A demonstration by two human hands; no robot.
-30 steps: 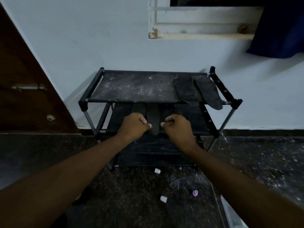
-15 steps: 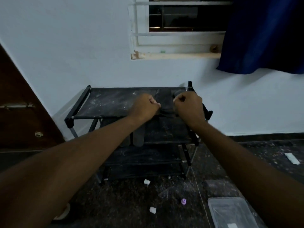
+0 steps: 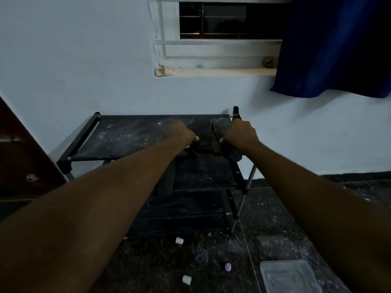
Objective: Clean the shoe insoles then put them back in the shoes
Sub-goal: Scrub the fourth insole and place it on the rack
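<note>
A dark insole [image 3: 201, 134] lies lengthwise on the dusty top shelf of a black shoe rack [image 3: 127, 136]. My left hand [image 3: 181, 134] pinches its left edge and my right hand [image 3: 241, 134] pinches its right edge, both with fingers closed. Just right of it more dark insoles [image 3: 221, 124] rest on the same shelf, partly hidden by my right hand, with one heel end [image 3: 232, 154] hanging over the front bar. Another insole [image 3: 167, 182] sits on the middle shelf under my left forearm. No shoes show in the head view.
A clear plastic container [image 3: 289, 275] sits on the dark floor at lower right. Small white caps [image 3: 179, 240] and a purple cap [image 3: 228, 266] lie in front of the rack. A brown door [image 3: 23, 166] stands at left, a blue curtain [image 3: 338, 49] hangs at upper right.
Both hands lifted the insole from the middle shelf up onto the top shelf, beside the insoles lying there. The camera tilted upward, showing the window and curtain.
</note>
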